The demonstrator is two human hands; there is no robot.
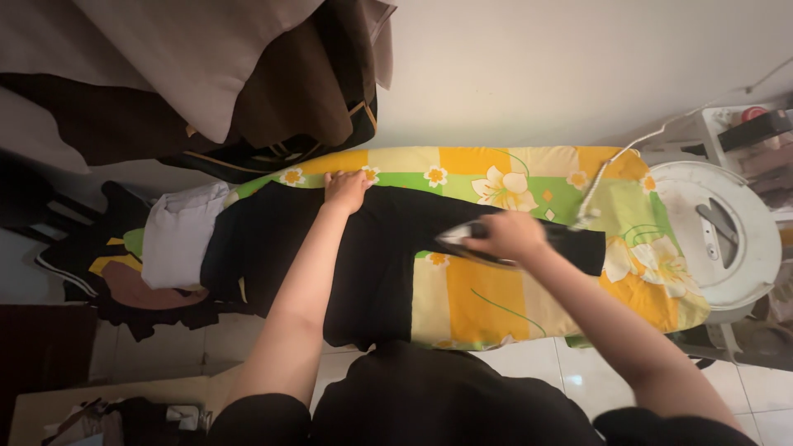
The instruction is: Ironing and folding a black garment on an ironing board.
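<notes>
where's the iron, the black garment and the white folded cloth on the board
iron (462, 237): head view, on its dark front part, left of the right hand (514, 235) gripping it.
black garment (372, 248): head view, on its flat middle.
white folded cloth (178, 235): head view, on its top fold.

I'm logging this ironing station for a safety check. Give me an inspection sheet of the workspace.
Surface: ironing board, floral cover in yellow, orange and green.
Job's things: black garment spread on the board; iron on its sleeve.
Clutter: folded white cloth at the board's left end; dark clothes heaped above.
Grips: left hand flat on the garment; right hand holding the iron.
Cables: white cord crossing the board.
Surroundings: round white appliance, tiled floor.
</notes>
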